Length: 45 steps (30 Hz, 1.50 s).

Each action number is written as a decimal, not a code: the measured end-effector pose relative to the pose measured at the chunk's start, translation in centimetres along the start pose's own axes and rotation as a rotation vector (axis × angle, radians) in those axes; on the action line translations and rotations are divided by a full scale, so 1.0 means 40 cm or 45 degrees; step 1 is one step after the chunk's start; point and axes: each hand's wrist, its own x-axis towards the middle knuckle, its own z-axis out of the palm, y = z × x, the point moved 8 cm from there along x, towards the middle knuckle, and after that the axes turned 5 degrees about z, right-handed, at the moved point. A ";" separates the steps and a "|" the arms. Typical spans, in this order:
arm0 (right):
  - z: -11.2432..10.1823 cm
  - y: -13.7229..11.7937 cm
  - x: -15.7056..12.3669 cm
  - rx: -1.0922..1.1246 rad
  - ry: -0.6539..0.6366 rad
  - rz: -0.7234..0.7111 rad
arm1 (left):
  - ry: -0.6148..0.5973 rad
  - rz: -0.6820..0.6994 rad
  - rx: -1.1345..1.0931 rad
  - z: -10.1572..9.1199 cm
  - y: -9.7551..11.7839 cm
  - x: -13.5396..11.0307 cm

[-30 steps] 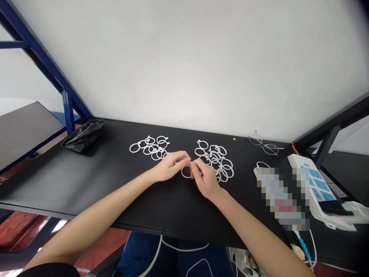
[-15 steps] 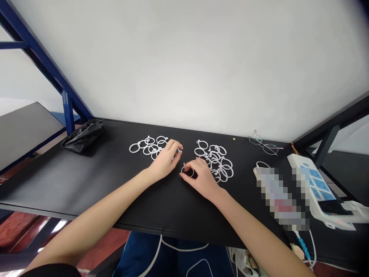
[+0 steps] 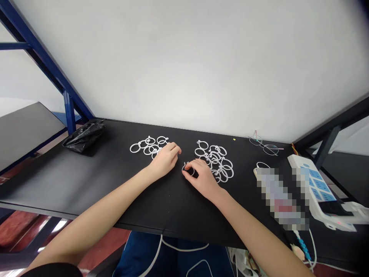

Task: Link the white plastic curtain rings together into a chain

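Note:
White rings with small knobs, probably plastic, lie on the black table in a left group (image 3: 135,148) and a right group (image 3: 227,164). My left hand (image 3: 165,158) rests at the right side of the left group, fingers curled together and back of the hand up; whatever is in them is hidden. Between the groups, a single white ring (image 3: 193,171) is at the curved thumb and forefinger of my right hand (image 3: 201,176), which grips its edge. The other fingers of that hand cover part of the right group.
A crumpled black plastic bag (image 3: 85,136) lies at the far left of the black table (image 3: 100,181). Eyeglasses (image 3: 270,149) sit by the wall. A blurred phone-like object (image 3: 281,198) with a cable and a white power strip (image 3: 317,184) are on the right.
The fingers of my left hand have curled in, and the ring piece seen at its fingertips is now out of sight. My right hand and its ring have hardly moved.

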 end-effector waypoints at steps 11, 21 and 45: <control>-0.003 0.000 0.000 -0.005 0.011 0.013 | -0.131 -0.024 0.118 0.029 -0.010 -0.006; -0.005 0.010 -0.001 0.047 0.049 0.001 | -0.172 -0.022 0.185 0.032 -0.014 -0.004; 0.007 0.019 0.001 -0.014 -0.011 0.042 | -0.213 -0.033 0.227 0.040 -0.017 -0.006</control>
